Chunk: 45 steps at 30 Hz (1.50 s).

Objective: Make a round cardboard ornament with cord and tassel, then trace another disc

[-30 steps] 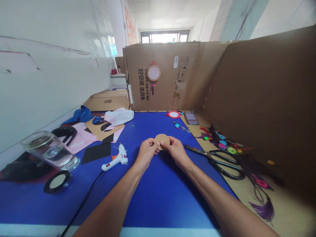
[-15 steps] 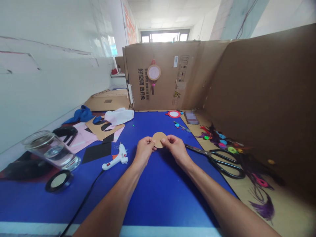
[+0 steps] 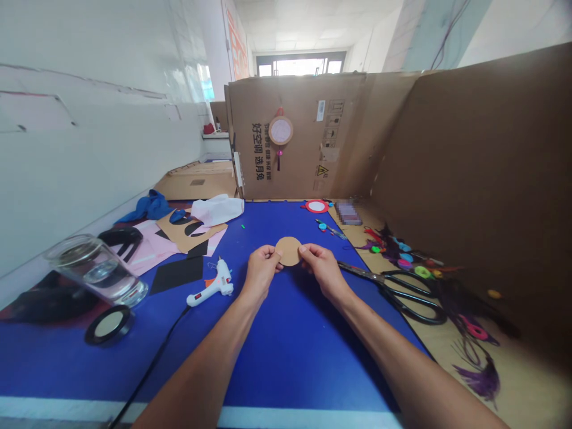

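A round brown cardboard disc [image 3: 288, 251] is held above the blue table between my two hands. My left hand [image 3: 263, 269] pinches its left edge between thumb and fingers. On the opposite edge, my right hand [image 3: 322, 267] grips it the same way, fingers mostly tucked behind. The disc's face is plain and tilts towards me. To the left of my left hand lies a white hot glue gun [image 3: 213, 286] with a black cord. Large black-handled scissors [image 3: 402, 289] rest just right of my right hand.
A glass of water [image 3: 100, 271] and its round lid [image 3: 108, 325] are at the left. Beyond lie black paper [image 3: 176, 275], cut cardboard [image 3: 187, 233] and white cloth [image 3: 217, 208]. Tassels and beads [image 3: 404, 256] line the right. A cardboard wall [image 3: 304, 167] with a hanging round ornament [image 3: 280, 130] stands behind.
My right thumb has drawn back from the disc's face towards its right edge, so more of the disc shows. The camera view has shifted slightly.
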Tool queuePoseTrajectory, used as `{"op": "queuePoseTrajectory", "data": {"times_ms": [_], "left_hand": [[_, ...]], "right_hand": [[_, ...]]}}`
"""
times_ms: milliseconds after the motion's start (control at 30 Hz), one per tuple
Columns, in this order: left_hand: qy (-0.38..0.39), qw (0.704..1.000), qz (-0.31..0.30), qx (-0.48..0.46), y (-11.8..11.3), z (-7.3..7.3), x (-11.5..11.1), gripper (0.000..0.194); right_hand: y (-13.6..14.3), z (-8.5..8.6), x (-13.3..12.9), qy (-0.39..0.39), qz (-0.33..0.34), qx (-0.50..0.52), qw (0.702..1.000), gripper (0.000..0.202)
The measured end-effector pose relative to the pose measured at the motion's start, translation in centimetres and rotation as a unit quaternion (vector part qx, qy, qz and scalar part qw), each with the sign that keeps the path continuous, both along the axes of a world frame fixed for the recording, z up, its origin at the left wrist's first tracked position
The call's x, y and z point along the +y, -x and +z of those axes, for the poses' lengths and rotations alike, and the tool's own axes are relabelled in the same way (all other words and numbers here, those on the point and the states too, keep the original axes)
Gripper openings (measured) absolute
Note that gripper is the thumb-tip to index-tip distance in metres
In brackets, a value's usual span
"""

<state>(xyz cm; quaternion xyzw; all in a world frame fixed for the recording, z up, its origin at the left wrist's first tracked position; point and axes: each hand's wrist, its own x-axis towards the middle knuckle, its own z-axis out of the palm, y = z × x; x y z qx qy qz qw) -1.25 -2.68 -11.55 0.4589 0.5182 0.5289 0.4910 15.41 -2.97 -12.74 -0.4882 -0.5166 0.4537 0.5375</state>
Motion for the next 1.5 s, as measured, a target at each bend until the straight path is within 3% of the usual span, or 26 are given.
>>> {"op": "queuePoseTrajectory", "data": {"times_ms": [567,733,1033,1233,1500], "left_hand": [[-0.017,0.999,-0.047,0.000,-0.8,-0.5,-0.3,0.019],[-0.013,0.999,-0.035,0.013,-0.7,-0.5,-0.3,0.015],[-0.022,0.999,0.013,-0.040,0.0,-0.4,0.2,0.024],[-0.054,0.995,0.050,-0.062,0.2,-0.5,0.4,0.029],[-0.043,0.992,0.045,-0.110,0.2,0.3,0.2,0.034]], "right_hand": [[0.6,-0.4,-0.1,-0.040,0.036,0.001,0.999,0.036],[0.5,-0.4,0.1,-0.040,0.032,-0.011,0.999,0.035],[0.7,0.2,-0.3,-0.021,0.038,-0.029,0.999,0.037],[0.9,0.0,-0.4,0.013,0.095,-0.041,0.995,0.042],[0.9,-0.3,-0.4,0.012,0.079,-0.044,0.996,0.041]]}}
